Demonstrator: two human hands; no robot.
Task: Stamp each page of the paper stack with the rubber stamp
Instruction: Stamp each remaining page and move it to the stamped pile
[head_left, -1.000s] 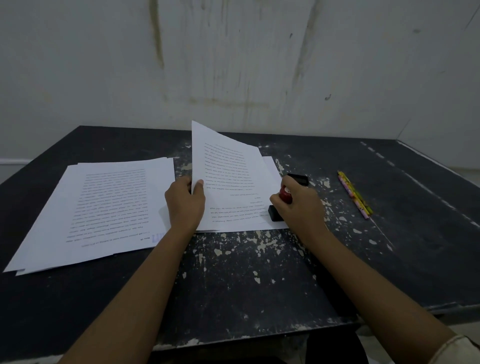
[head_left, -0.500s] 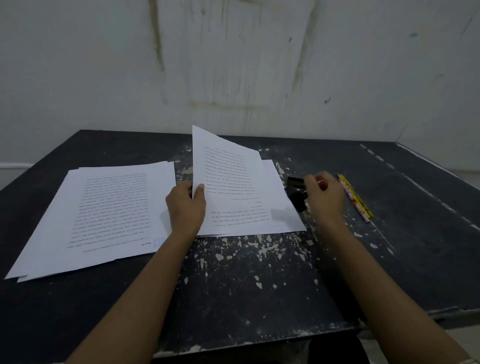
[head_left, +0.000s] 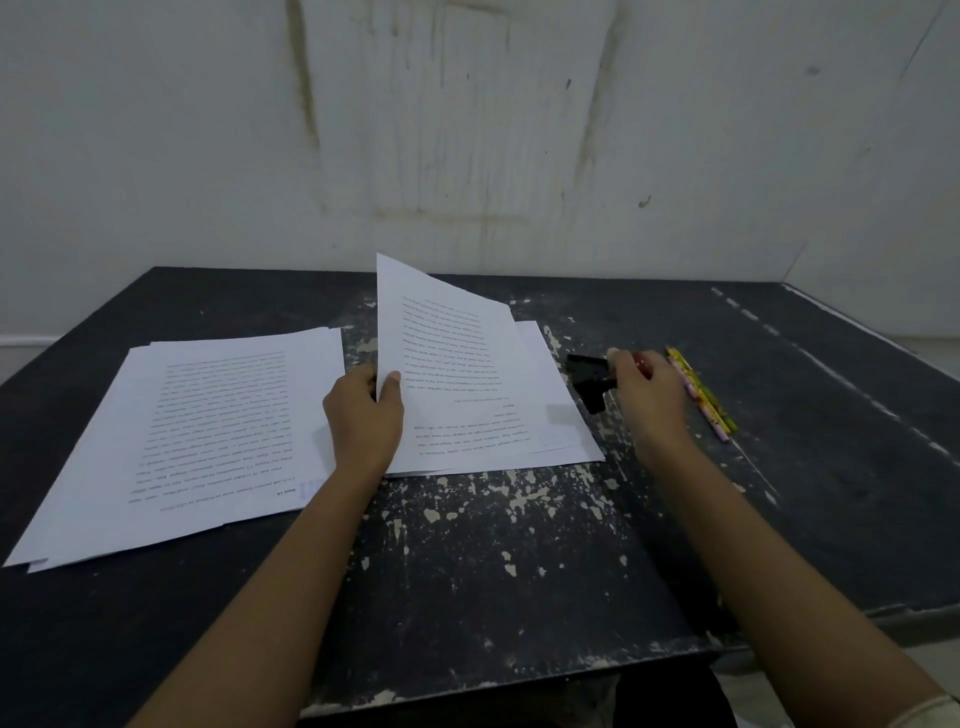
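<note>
Two piles of printed white pages lie on the dark table (head_left: 467, 561). The left pile (head_left: 197, 431) lies flat. At the centre pile (head_left: 550, 415), my left hand (head_left: 363, 415) pinches the left edge of the top sheet (head_left: 447, 364) and holds that edge raised. A faint stamp mark shows near the sheet's lower right corner. My right hand (head_left: 649, 395) rests right of the centre pile, gripping the rubber stamp (head_left: 597, 387) with its red handle and black base. The stamp is over a black ink pad (head_left: 584, 366); contact is unclear.
Two yellow and pink pencils (head_left: 701, 395) lie just right of my right hand. The table's paint is chipped in the middle. A stained white wall (head_left: 467, 130) stands close behind the table, and the table's right edge runs diagonally at far right.
My right hand has carried the stamp off the centre pile's lower right corner and rightwards to the ink pad. My left hand keeps the top sheet's edge lifted.
</note>
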